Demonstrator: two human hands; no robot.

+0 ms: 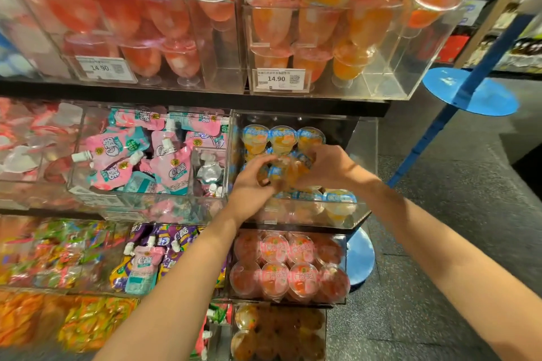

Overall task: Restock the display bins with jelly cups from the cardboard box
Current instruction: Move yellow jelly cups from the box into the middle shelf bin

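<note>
Jelly cups (283, 174) sit gripped between both hands, left (252, 182) and right (328, 167), over the clear bin (363, 208).

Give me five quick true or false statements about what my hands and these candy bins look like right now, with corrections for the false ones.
1. Both hands, left hand and right hand, are on a cluster of orange jelly cups at the clear bin. True.
2. The price tag above reads 19.90. False: it reads 14.90.
3. The bin left of the hands holds pink spouted pouches. True.
4. The bin below holds blue-lidded orange cups. False: it holds red jelly cups with pink lids.
5. The cardboard box sits beside the right arm. False: no box is in view.
</note>
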